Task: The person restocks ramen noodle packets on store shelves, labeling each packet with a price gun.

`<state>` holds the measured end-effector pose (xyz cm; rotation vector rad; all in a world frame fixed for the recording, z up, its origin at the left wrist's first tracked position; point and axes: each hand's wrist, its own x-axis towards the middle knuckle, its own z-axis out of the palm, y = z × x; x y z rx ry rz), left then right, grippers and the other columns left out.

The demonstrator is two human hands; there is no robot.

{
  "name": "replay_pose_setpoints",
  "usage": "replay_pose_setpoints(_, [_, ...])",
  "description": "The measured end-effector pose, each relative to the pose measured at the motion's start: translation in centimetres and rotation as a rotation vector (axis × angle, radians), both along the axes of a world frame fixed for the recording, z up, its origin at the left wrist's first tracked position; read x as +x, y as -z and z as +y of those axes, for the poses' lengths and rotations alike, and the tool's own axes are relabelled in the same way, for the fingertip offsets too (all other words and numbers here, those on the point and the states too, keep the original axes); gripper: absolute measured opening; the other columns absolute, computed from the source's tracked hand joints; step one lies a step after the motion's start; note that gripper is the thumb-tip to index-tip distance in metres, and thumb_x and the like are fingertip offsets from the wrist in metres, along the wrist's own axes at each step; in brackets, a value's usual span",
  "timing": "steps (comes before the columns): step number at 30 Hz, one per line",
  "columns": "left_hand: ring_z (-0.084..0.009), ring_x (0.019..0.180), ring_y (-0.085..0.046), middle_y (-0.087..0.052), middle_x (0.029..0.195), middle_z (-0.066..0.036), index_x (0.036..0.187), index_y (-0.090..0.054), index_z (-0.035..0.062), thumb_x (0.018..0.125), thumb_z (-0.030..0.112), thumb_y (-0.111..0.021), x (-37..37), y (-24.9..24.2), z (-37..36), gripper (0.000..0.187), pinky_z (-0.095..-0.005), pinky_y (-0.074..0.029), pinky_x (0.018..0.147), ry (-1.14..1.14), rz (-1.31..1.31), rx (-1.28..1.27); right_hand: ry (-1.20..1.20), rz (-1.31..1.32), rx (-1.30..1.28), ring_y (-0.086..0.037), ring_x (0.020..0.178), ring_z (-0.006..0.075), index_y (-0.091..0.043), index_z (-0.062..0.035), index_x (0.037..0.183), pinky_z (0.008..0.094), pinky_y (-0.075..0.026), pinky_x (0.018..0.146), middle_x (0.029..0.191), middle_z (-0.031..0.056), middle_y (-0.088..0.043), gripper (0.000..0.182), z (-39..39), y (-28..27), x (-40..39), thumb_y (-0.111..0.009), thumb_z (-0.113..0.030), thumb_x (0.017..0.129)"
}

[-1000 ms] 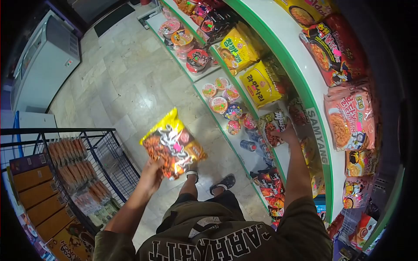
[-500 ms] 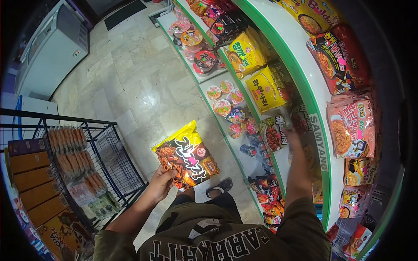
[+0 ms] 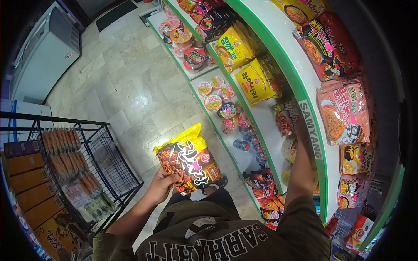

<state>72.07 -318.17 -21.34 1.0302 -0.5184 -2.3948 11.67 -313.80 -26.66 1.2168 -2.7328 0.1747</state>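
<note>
Gripped loosely at its lower edge by the left hand, the noodle pack could slip; the right hand's grip cannot be told behind the shelf

Right hand hidden behind shelf edge; forearm alone shows, grip untellable.
</note>
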Motion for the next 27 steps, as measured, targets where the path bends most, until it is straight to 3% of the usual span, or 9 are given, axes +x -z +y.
replay_pose_setpoints(12, [-0.0158, 0.111, -0.055, -0.058, 0.121, -0.005, 0.127, -0.046, 0.0056, 0.084, 0.008, -0.066, -0.4, -2.4, 0.6, 0.048, -0.0330, -0.042, 0.097, 0.013, 0.084, -0.042, 0.107, -0.238, -0.001, -0.058, 0.096, 0.0363, -0.058, -0.0033, 0.110, 0.0411, -0.045, 0.084, 0.102, 0.0203, -0.062, 0.028, -1.7, -0.1, 0.8, -0.051, -0.020, 0.088])
replay_pose_setpoints(17, [-0.0148, 0.109, -0.057, -0.060, 0.120, -0.005, 0.125, -0.048, 0.0055, 0.084, 0.009, -0.066, -0.8, -3.4, 0.2, 0.046, -0.0310, -0.044, 0.094, 0.002, 0.101, -0.079, 0.048, -0.181, -0.155, -0.058, 0.100, 0.0376, -0.058, -0.0039, 0.116, 0.0415, -0.045, 0.087, 0.106, 0.0207, -0.062, 0.032, -2.7, -3.5, 3.7, -0.050, -0.019, 0.088])
replay_pose_setpoints(21, [-0.0141, 0.101, -0.060, -0.062, 0.115, -0.004, 0.123, -0.049, 0.0060, 0.082, 0.008, -0.066, -1.4, -4.9, -0.6, 0.045, -0.0300, -0.047, 0.091, 0.009, 0.120, -0.124, -0.081, -0.115, -0.290, -0.057, 0.103, 0.0387, -0.058, -0.0044, 0.120, 0.0417, -0.045, 0.089, 0.109, 0.0209, -0.062, 0.036, -3.1, -8.0, 10.8, -0.050, -0.019, 0.088])
replay_pose_setpoints(22, [-0.0147, 0.102, -0.060, -0.062, 0.115, -0.004, 0.124, -0.049, 0.0057, 0.082, 0.007, -0.066, -1.6, -5.8, -1.0, 0.045, -0.0309, -0.047, 0.091, 0.030, 0.128, -0.123, -0.019, -0.132, -0.150, -0.058, 0.099, 0.0380, -0.058, -0.0032, 0.118, 0.0434, -0.045, 0.087, 0.108, 0.0200, -0.062, 0.036, -2.8, -9.2, 13.6, -0.053, -0.020, 0.086])
replay_pose_setpoints(23, [-0.0159, 0.105, -0.060, -0.061, 0.116, -0.005, 0.124, -0.048, 0.0053, 0.082, 0.007, -0.066, -1.7, -6.4, -1.5, 0.046, -0.0323, -0.047, 0.092, 0.057, 0.126, -0.104, -0.176, -0.047, 0.000, -0.058, 0.102, 0.0342, -0.059, -0.0048, 0.111, 0.0415, -0.044, 0.089, 0.107, 0.0185, -0.062, 0.034, -1.4, -6.3, 14.2, -0.058, -0.019, 0.080])
replay_pose_setpoints(24, [-0.0163, 0.106, -0.059, -0.061, 0.117, -0.005, 0.124, -0.048, 0.0053, 0.082, 0.007, -0.066, -2.2, -6.9, -2.0, 0.046, -0.0327, -0.046, 0.093, 0.052, 0.158, -0.139, -0.253, -0.177, 0.273, -0.059, 0.099, 0.0331, -0.059, -0.0052, 0.112, 0.0418, -0.045, 0.089, 0.107, 0.0175, -0.062, 0.038, -1.1, -8.4, 18.0, -0.060, -0.022, 0.077])
replay_pose_setpoints(25, [-0.0167, 0.108, -0.058, -0.060, 0.118, -0.005, 0.125, -0.048, 0.0053, 0.082, 0.008, -0.066, -2.7, -7.4, -2.5, 0.047, -0.0330, -0.046, 0.094, 0.050, 0.188, -0.171, -0.326, -0.222, 0.145, -0.061, 0.094, 0.0345, -0.060, -0.0060, 0.108, 0.0434, -0.047, 0.085, 0.101, 0.0173, -0.064, 0.036, 0.5, -7.3, 20.4, -0.062, -0.024, 0.078])
replay_pose_setpoints(26, [-0.0167, 0.109, -0.057, -0.060, 0.119, -0.005, 0.125, -0.048, 0.0055, 0.082, 0.008, -0.067, -3.1, -8.0, -3.1, 0.047, -0.0332, -0.044, 0.096, 0.065, 0.213, -0.175, -0.315, -0.501, 0.264, -0.062, 0.094, 0.0326, -0.061, -0.0078, 0.108, 0.0416, -0.048, 0.083, 0.096, 0.0167, -0.065, 0.034, 0.4, -9.3, 23.0, -0.064, -0.026, 0.080])
replay_pose_setpoints(27, [-0.0173, 0.110, -0.057, -0.060, 0.119, -0.005, 0.125, -0.049, 0.0056, 0.081, 0.009, -0.068, -3.8, -8.7, -4.1, 0.048, -0.0343, -0.043, 0.097, 0.085, 0.233, -0.213, -0.459, -0.721, 0.000, -0.063, 0.094, 0.0287, -0.061, -0.0092, 0.108, 0.0375, -0.049, 0.081, 0.093, 0.0160, -0.066, 0.029, 1.4, -11.9, 25.3, -0.061, -0.027, 0.085])
